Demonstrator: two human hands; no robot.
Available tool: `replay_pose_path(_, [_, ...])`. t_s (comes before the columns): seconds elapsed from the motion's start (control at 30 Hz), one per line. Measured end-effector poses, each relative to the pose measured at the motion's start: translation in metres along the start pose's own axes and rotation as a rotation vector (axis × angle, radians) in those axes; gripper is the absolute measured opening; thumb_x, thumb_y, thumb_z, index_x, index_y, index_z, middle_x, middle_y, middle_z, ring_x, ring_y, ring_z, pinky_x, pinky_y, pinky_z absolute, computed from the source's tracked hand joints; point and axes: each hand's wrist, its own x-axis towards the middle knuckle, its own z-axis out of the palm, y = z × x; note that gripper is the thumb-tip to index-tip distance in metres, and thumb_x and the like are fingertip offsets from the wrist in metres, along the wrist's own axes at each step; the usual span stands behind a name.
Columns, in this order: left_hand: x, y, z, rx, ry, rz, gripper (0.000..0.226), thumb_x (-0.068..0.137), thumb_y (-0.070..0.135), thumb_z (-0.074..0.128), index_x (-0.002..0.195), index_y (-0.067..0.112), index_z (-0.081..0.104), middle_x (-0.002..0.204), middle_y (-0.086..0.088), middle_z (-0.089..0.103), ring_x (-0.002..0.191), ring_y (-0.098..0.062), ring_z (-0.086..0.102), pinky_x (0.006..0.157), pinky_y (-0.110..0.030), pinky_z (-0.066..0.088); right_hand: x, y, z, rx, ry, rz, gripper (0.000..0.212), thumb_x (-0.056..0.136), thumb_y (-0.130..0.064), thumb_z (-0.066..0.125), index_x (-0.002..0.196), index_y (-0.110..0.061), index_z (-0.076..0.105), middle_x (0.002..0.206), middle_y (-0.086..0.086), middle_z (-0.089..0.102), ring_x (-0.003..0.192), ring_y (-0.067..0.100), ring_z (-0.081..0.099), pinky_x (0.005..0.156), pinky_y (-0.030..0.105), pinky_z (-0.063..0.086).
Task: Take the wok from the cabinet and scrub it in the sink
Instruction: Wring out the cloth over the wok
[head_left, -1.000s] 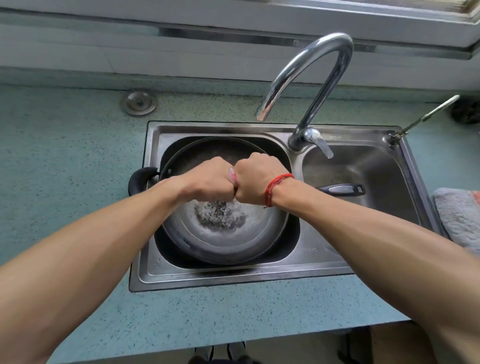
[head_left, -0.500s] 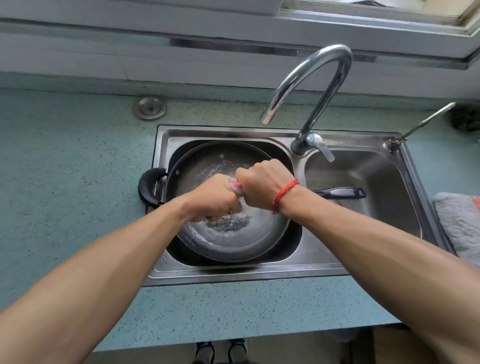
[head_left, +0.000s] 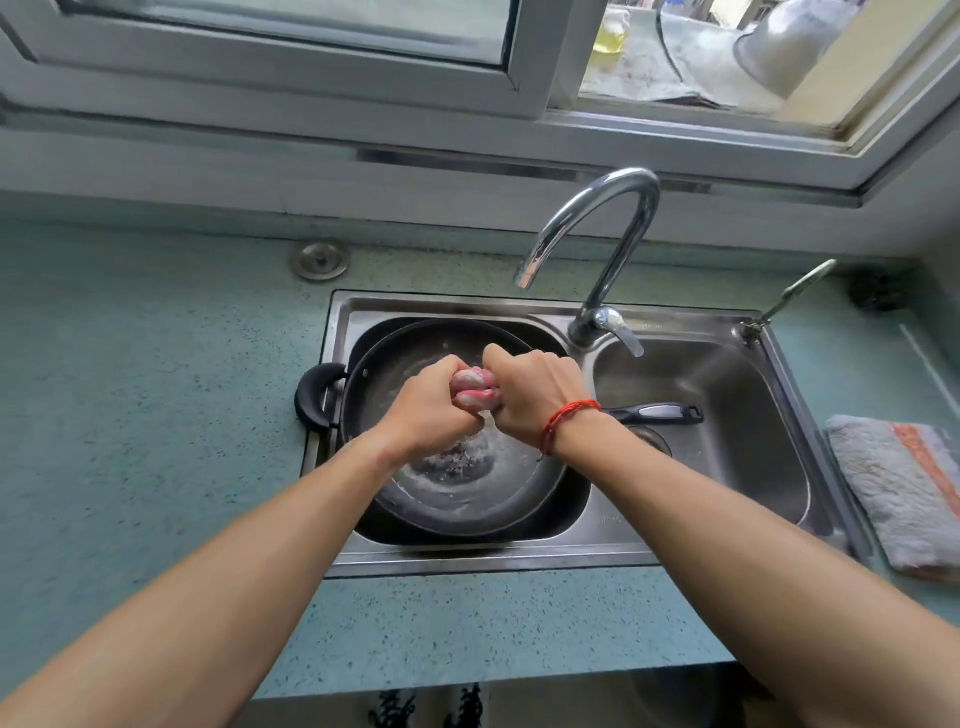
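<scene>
The dark wok (head_left: 467, 501) lies in the left basin of the steel sink (head_left: 467, 558), with murky water and foam pooled in its bottom. Its loop handle (head_left: 314, 395) pokes over the sink's left rim and its long black handle (head_left: 657, 414) reaches into the right basin. Above the wok, my left hand (head_left: 426, 410) and my right hand (head_left: 535, 395) both grip a twisted pink cloth (head_left: 471, 389) between them. Water drips from the cloth into the wok.
The curved chrome faucet (head_left: 597, 249) arches over the sink's middle, not running. A small metal lever (head_left: 795, 293) stands at the sink's back right corner. A grey and orange cloth (head_left: 904, 493) lies on the teal counter to the right. A round metal cap (head_left: 319, 261) sits back left.
My hands have twisted against each other, and more of the pink cloth shows between them. The view has tilted up, bringing the window into sight.
</scene>
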Motion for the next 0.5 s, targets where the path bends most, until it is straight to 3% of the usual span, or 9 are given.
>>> replay_pose_path(0.1, [-0.010, 0.006, -0.006, -0.161, 0.068, -0.042, 0.037, 0.065, 0.011, 0.073, 0.098, 0.022, 0.058, 0.089, -0.004, 0.069, 0.074, -0.022, 0.068, 0.066, -0.040, 0.058, -0.006, 0.001, -0.005, 0.100, 0.035, 0.080, 0.027, 0.079, -0.026, 0.057, 0.101, -0.016, 0.046, 0.085, 0.007, 0.067, 0.081, 0.037, 0.062, 0.059, 0.033, 0.034])
replay_pose_path(0.33, [-0.026, 0.023, -0.018, -0.689, 0.083, -0.142, 0.037, 0.080, -0.011, 0.060, 0.115, -0.001, 0.054, 0.106, -0.027, 0.068, 0.079, -0.033, 0.074, 0.069, -0.039, 0.060, -0.018, -0.009, -0.022, 0.378, 0.053, 0.244, 0.034, 0.081, -0.030, 0.062, 0.099, -0.021, 0.035, 0.090, 0.003, 0.064, 0.084, 0.032, 0.060, 0.063, 0.034, 0.033])
replay_pose_path(0.4, [-0.030, 0.029, -0.021, -0.807, 0.073, -0.119, 0.034, 0.083, -0.009, 0.058, 0.116, -0.003, 0.056, 0.105, -0.028, 0.070, 0.085, -0.034, 0.073, 0.070, -0.037, 0.059, -0.022, -0.012, -0.027, 0.422, 0.013, 0.267, 0.038, 0.079, -0.031, 0.065, 0.103, -0.020, 0.037, 0.091, 0.000, 0.064, 0.084, 0.027, 0.058, 0.066, 0.033, 0.030])
replay_pose_path(0.5, [-0.037, 0.035, -0.021, -0.833, 0.129, -0.074, 0.031, 0.089, -0.001, 0.066, 0.117, 0.004, 0.057, 0.100, -0.023, 0.073, 0.086, -0.033, 0.074, 0.069, -0.032, 0.059, -0.026, -0.012, -0.031, 0.609, 0.006, 0.296, 0.046, 0.071, -0.031, 0.074, 0.105, -0.020, 0.044, 0.088, -0.004, 0.063, 0.080, 0.020, 0.060, 0.062, 0.024, 0.039])
